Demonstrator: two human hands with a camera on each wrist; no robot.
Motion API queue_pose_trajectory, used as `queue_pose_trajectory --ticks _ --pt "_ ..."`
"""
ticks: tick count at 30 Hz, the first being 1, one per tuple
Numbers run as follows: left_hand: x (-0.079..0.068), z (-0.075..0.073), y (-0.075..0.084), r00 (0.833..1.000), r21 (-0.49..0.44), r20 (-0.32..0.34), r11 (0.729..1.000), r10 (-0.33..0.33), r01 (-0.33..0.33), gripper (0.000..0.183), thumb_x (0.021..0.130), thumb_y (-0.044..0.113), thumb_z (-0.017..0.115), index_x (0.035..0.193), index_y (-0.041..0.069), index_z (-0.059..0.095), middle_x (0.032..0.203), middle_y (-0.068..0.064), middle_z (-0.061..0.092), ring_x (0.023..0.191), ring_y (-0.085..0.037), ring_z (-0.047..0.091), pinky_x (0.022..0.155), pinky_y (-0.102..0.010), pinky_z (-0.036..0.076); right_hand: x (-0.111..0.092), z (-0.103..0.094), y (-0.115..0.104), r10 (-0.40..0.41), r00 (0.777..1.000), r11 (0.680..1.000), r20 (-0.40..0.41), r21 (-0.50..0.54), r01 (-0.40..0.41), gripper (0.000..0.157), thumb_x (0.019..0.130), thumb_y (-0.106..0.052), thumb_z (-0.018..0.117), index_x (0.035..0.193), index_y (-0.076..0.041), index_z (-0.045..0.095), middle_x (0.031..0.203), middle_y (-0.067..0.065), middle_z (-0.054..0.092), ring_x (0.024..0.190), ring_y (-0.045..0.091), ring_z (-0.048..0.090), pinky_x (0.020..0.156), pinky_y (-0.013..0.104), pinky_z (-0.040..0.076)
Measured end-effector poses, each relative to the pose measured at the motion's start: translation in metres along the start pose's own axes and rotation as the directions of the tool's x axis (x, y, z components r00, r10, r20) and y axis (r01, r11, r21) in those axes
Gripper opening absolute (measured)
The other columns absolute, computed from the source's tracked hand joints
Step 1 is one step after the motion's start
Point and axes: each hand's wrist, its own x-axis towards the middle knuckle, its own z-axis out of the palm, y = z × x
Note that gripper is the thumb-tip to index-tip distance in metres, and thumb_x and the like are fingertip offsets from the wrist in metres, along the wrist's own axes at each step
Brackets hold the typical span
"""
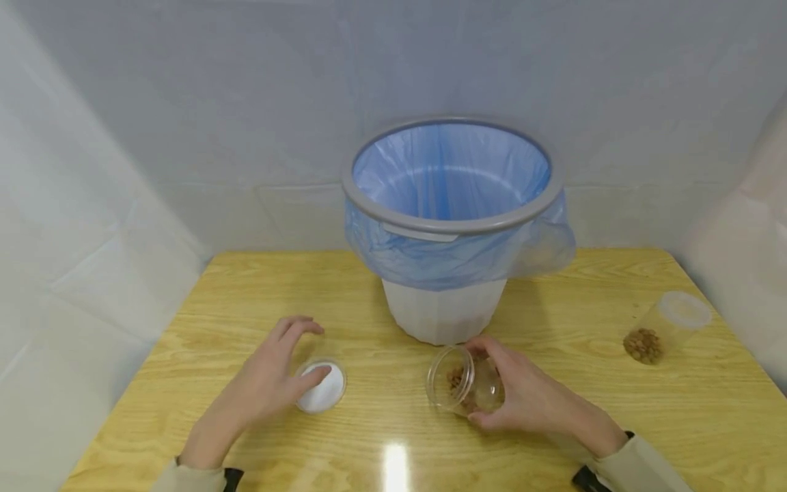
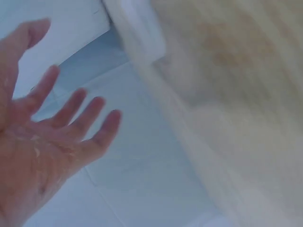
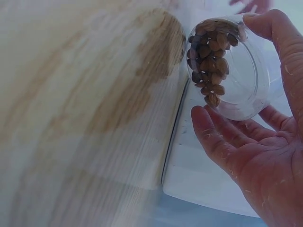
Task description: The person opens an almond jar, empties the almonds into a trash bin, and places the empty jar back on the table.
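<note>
My right hand (image 1: 535, 396) grips a clear plastic jar (image 1: 438, 396) just above the table, in front of the bin. The jar is tipped on its side, its uncapped mouth facing left in the head view. Brown almonds (image 3: 210, 59) lie along its lower side in the right wrist view, where fingers and thumb curve round the jar. To the left, a round lid (image 1: 326, 391) with a white inside lies on the table. My left hand (image 1: 261, 386) is over it, thumb across the lid; whether they touch I cannot tell. The left wrist view shows its fingers spread, holding nothing.
A white bin (image 1: 443, 307) with a grey rim and blue liner (image 1: 455, 260) stands at the back middle of the wooden table (image 1: 277, 287). A second clear jar (image 1: 664, 328), capped and part-filled with almonds, stands at the right. Pale sheeting (image 1: 246, 102) hangs behind.
</note>
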Motion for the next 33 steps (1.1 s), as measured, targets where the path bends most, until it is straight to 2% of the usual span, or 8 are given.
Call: queue_pose_trajectory --ticks 3,5,8,10,15,21,25,33 --pt "0.009 -0.004 0.004 0.986 -0.012 -0.144 0.996 0.086 -0.088 0.047 0.090 0.022 0.077 0.132 0.012 0.056 0.143 -0.013 0.051 0.129 -0.039 0.056 0.098 -0.060 0.053 -0.002 -0.001 0.000 0.013 1.000 1.000 0.002 0.020 -0.013 0.084 0.072 -0.033 0.090 0.141 -0.021 0.046 0.133 -0.007 0.059 0.117 0.010 0.060 0.097 0.036 0.055" --pt "0.017 -0.007 0.008 0.954 -0.006 -0.251 0.985 0.166 -0.173 0.047 0.088 0.015 0.078 0.130 0.008 0.058 0.136 -0.014 0.055 0.125 -0.035 0.058 0.097 -0.055 0.054 -0.003 -0.003 0.000 0.018 1.000 0.999 0.001 0.032 -0.018 0.085 0.071 -0.032 0.090 0.142 -0.018 0.046 0.134 -0.004 0.060 0.117 0.012 0.060 0.097 0.036 0.055" --pt "0.028 -0.012 0.015 0.880 0.008 -0.390 0.957 0.272 -0.292 0.044 0.086 0.009 0.078 0.126 0.004 0.061 0.128 -0.015 0.058 0.118 -0.030 0.060 0.097 -0.041 0.053 -0.006 -0.008 -0.002 0.032 0.999 0.998 -0.008 0.053 -0.032 0.086 0.070 -0.031 0.091 0.142 -0.018 0.047 0.135 -0.001 0.060 0.118 0.014 0.061 0.096 0.037 0.056" --pt "0.036 -0.015 0.023 0.819 0.004 -0.474 0.931 0.323 -0.365 0.039 0.086 0.009 0.077 0.122 0.002 0.063 0.125 -0.017 0.059 0.115 -0.030 0.061 0.098 -0.033 0.050 -0.008 -0.012 -0.004 0.040 0.999 0.997 -0.019 0.065 -0.039 0.087 0.069 -0.030 0.092 0.142 -0.016 0.047 0.135 0.000 0.060 0.118 0.016 0.061 0.096 0.038 0.056" --pt "0.055 -0.026 0.047 0.684 0.000 -0.617 0.870 0.389 -0.494 0.036 0.093 0.025 0.069 0.119 -0.001 0.065 0.119 -0.023 0.058 0.110 -0.033 0.058 0.102 -0.024 0.044 -0.014 -0.024 -0.008 0.061 0.996 0.997 -0.061 0.058 -0.058 0.091 0.069 -0.032 0.093 0.145 -0.016 0.044 0.138 0.003 0.059 0.116 0.018 0.062 0.095 0.038 0.056" --pt "0.075 -0.037 0.079 0.570 0.035 -0.694 0.811 0.439 -0.584 0.041 0.097 0.034 0.066 0.115 -0.003 0.065 0.112 -0.026 0.056 0.107 -0.036 0.056 0.101 -0.031 0.044 -0.022 -0.038 -0.011 0.031 0.992 0.997 -0.120 0.075 -0.022 0.090 0.070 -0.032 0.094 0.143 -0.016 0.044 0.138 0.008 0.059 0.112 0.022 0.064 0.089 0.033 0.058" --pt "0.087 -0.043 0.093 0.530 0.066 -0.700 0.782 0.479 -0.620 0.040 0.098 0.034 0.065 0.114 -0.002 0.065 0.111 -0.027 0.056 0.107 -0.038 0.055 0.098 -0.035 0.045 -0.029 -0.045 -0.011 0.013 0.989 0.997 -0.150 0.073 -0.002 0.091 0.070 -0.033 0.094 0.144 -0.021 0.042 0.138 0.008 0.059 0.107 0.017 0.065 0.085 0.029 0.059" --pt "0.102 -0.053 0.112 0.514 0.072 -0.695 0.760 0.503 -0.646 0.032 0.091 0.027 0.070 0.112 0.004 0.068 0.116 -0.022 0.057 0.112 -0.036 0.054 0.096 -0.036 0.042 -0.040 -0.058 -0.012 -0.078 0.961 0.995 -0.265 0.034 0.090 0.095 0.065 -0.018 0.098 0.144 -0.017 0.045 0.135 0.000 0.058 0.116 -0.003 0.055 0.086 0.022 0.056"
